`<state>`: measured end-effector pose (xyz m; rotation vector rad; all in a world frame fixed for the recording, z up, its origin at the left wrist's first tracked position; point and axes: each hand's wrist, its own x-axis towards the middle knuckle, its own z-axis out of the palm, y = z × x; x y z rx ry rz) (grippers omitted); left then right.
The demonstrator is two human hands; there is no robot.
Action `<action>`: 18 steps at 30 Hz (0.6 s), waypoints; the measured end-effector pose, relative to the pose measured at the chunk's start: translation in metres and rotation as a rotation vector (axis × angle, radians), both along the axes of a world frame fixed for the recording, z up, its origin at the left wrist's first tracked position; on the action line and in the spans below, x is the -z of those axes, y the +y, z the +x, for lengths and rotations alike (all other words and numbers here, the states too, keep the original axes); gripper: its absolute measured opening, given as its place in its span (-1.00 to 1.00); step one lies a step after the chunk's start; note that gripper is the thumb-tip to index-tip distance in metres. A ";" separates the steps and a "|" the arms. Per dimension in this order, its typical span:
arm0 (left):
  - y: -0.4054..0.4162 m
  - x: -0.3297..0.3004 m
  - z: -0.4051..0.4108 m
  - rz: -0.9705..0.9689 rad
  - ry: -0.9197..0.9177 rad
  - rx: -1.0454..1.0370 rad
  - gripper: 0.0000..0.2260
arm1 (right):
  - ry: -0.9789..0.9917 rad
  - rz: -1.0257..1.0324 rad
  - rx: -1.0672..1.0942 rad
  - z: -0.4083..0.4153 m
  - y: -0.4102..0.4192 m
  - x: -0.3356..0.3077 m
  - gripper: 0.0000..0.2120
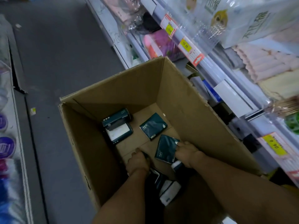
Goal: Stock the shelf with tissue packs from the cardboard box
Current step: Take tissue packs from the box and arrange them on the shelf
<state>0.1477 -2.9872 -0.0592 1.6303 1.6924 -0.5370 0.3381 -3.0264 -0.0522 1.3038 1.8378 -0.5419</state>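
Pinching tilted tissue pack (166, 148) with your right hand (188, 155) | left hand (137, 160) curling onto another pack (146, 156), grip unclear | be sliding fingers under before lifting from cardboard box (186, 101).

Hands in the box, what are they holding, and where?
Right hand fingers pinch a dark tissue pack by its right edge. Left hand grips another, mostly hidden.
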 end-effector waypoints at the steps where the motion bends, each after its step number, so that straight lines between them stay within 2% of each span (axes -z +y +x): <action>1: 0.002 -0.005 0.000 0.020 0.001 0.008 -0.58 | 0.021 0.012 0.062 0.000 0.001 -0.007 -0.66; 4: 0.012 -0.029 0.002 0.088 -0.041 0.000 -0.60 | 0.116 0.089 0.316 0.002 0.006 -0.043 -0.68; 7: 0.023 -0.060 0.001 0.148 -0.138 -0.029 -0.45 | 0.258 0.212 0.646 0.004 0.003 -0.084 -0.71; 12: 0.034 -0.125 -0.015 0.250 -0.317 0.031 -0.55 | 0.705 0.511 1.337 -0.013 -0.022 -0.148 -0.91; 15: 0.020 -0.173 -0.031 0.324 -0.438 -0.022 -0.53 | 0.978 0.621 1.555 -0.037 -0.053 -0.196 -0.97; 18: -0.014 -0.217 -0.051 0.362 -0.703 -0.086 -0.61 | 1.117 0.691 1.618 -0.063 -0.101 -0.244 -0.95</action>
